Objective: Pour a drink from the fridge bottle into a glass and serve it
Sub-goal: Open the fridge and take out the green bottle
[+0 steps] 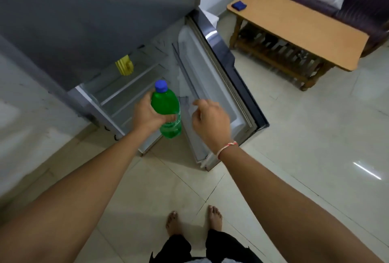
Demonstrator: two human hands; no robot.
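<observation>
My left hand (147,115) grips a green plastic bottle (167,104) with a blue cap (161,85), held upright in front of the open fridge (117,96). Just right of the bottle hovers my right hand (210,119), fingers loosely curled and apart, holding nothing, close to the inner side of the open fridge door (212,85). No glass is in view.
A yellow item (124,65) sits on a fridge shelf. At the upper right stands a wooden coffee table (294,28) with a small blue object (239,5) on it, and a dark sofa (366,16) with cushions behind. My bare feet (193,220) stand on pale floor tiles.
</observation>
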